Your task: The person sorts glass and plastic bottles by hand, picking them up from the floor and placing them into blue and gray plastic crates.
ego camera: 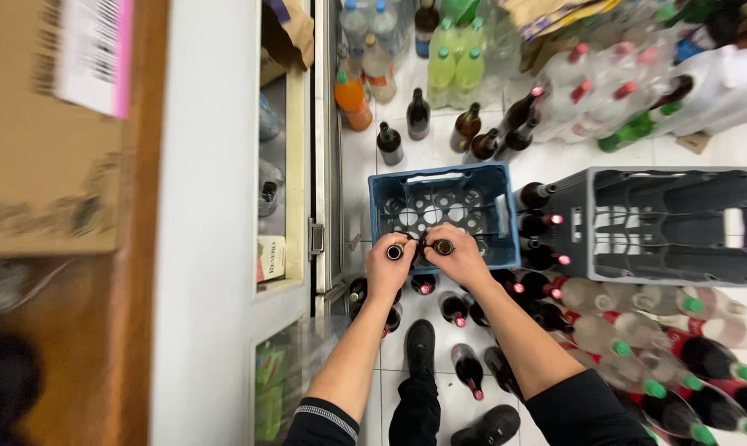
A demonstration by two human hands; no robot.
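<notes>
The left hand [387, 266] is wrapped tight around a dark bottle [395, 252], the right hand [460, 258] around a second bottle [444, 247], both held over the blue crate [440, 208]'s 6 o'clock edge, loose bottles [464, 367] scattered on the floor [440, 149].

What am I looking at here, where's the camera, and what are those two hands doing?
There is no machine here. A person wears a camera on the head, so this one picture looks straight down their arms to a white tiled floor. The left hand and the right hand each grip a dark glass bottle by its neck: the left bottle and the right bottle, both at the near edge of a blue plastic crate with round compartments. A dark grey crate sits to the right. Around them stand and lie many bottles, dark glass and clear plastic with red or green caps. A white cabinet is on the left.
</notes>
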